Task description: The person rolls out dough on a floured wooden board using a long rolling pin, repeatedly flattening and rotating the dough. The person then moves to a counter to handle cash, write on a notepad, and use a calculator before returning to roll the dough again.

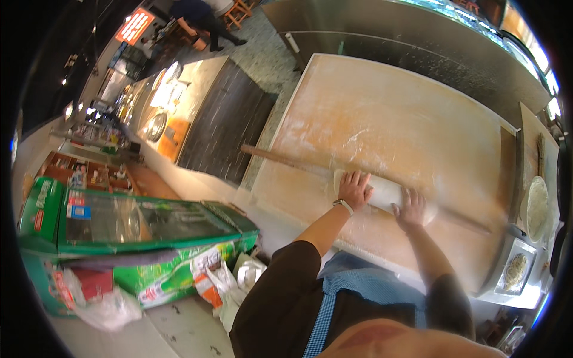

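Note:
A sheet of pale dough (386, 193) is wrapped around a long wooden rolling pin (280, 158), whose bare ends stick out on both sides. It lies across a large, flour-dusted wooden board (380, 112). My left hand (354, 190) rests over the left part of the dough roll, its fingers curved over the top; a band circles that wrist. Toward the roll's right end, my right hand (411, 209) grips from above, slightly blurred. Parts of the dough and pin are hidden beneath both hands.
On the right are a bowl of white powder, likely flour (537, 208), and a metal tray of noodle-like strands (515, 270). A green glass-topped chest freezer (147, 219) stands left, near a dark-sided counter (224, 121). A metal panel (385, 31) borders the board's far side. A person (201, 20) is beyond.

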### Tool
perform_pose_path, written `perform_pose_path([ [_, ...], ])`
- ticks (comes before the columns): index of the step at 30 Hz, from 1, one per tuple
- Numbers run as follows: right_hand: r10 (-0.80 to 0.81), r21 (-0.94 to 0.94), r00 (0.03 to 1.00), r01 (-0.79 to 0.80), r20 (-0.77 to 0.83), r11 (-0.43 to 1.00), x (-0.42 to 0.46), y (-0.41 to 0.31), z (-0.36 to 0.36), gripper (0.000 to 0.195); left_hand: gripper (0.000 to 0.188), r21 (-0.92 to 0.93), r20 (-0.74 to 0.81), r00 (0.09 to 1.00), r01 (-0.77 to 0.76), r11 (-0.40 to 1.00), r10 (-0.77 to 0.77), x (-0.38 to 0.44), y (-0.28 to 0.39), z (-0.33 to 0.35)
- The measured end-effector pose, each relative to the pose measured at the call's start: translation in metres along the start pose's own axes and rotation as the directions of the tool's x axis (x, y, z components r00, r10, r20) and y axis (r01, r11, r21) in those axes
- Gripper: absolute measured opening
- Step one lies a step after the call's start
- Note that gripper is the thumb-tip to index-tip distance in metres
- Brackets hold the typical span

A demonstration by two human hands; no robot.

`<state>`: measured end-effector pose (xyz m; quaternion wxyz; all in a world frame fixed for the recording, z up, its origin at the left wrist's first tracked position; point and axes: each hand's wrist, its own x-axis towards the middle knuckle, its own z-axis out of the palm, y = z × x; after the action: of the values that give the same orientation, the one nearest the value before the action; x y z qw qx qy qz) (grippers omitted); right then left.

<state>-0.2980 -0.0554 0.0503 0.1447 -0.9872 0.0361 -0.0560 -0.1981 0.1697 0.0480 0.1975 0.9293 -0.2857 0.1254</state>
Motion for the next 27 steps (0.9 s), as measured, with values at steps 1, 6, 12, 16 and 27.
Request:
perform_pose_path([
  [1, 0.013, -0.027, 1.000, -0.013, 0.014, 1.000, 0.011, 0.007, 0.002, 0.069, 0.047, -0.015, 0.053, 0.999, 0.010, 1.000, -0.009, 0.016, -0.004, -0.002],
  [6, 0.185, -0.061, 0.977, -0.180, 0.102, 0.982, 0.076, 0.013, -0.013, 0.050, 0.044, -0.098, 0.176, 0.977, 0.137, 0.986, -0.118, 0.081, -0.033, 0.021],
  [12, 0.225, -0.080, 0.973, -0.229, -0.052, 0.970, 0.078, 0.005, -0.001, 0.052, 0.040, 0.028, 0.105, 0.994, -0.020, 0.999, 0.017, 0.093, -0.057, 0.007],
  [16, 0.276, -0.120, 0.960, -0.268, 0.056, 0.956, 0.119, 0.021, -0.003, 0.052, 0.039, -0.097, 0.166, 0.978, 0.142, 0.985, -0.125, 0.121, -0.066, 0.035],
  [27, 0.162, 0.133, 0.969, -0.138, -0.185, 0.981, -0.094, -0.025, -0.010, 0.060, 0.040, -0.044, 0.027, 0.999, -0.045, 0.998, 0.047, -0.064, 0.012, -0.037],
])
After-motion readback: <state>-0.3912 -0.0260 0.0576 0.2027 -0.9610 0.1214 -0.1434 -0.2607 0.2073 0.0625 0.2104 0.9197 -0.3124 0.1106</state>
